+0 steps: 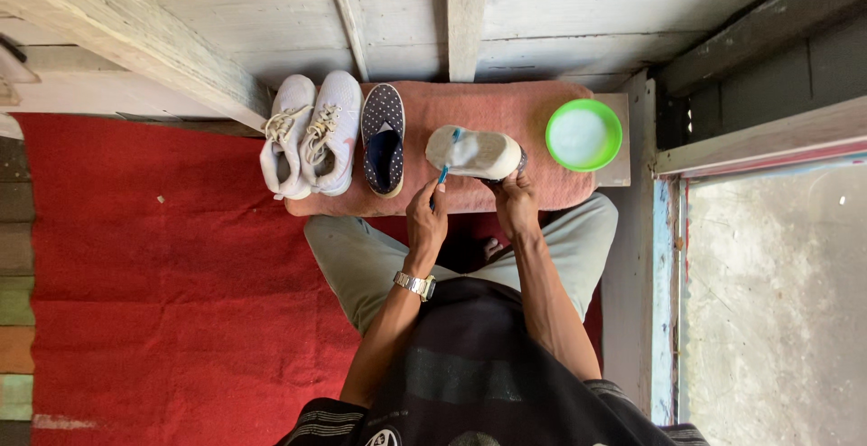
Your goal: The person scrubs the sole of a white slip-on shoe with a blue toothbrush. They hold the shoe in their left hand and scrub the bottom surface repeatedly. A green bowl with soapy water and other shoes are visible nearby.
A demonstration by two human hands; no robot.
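The left hand (426, 220), with a metal watch (414, 285) on its wrist, is closed around the handle of a blue toothbrush (445, 168), whose head end rests against the pale sole of a shoe (474, 153). The right hand (515, 204) grips that same shoe from its near edge, fingers curled on it, holding it sole-up and lying crosswise just beyond both hands. The shoe sits above a pink towel (506, 107) spread on the floor in front of the person's knees.

Just to the right of the right hand, at the towel's far corner, stands a green bowl (583, 134) holding a whitish liquid. To the left of the left hand, a dark dotted slip-on shoe (383, 137) lies on the towel, its opening facing up. Further left, touching each other side by side, lie two white laced sneakers (310, 134). A red carpet (163, 274) covers the floor well to the left of the hands.
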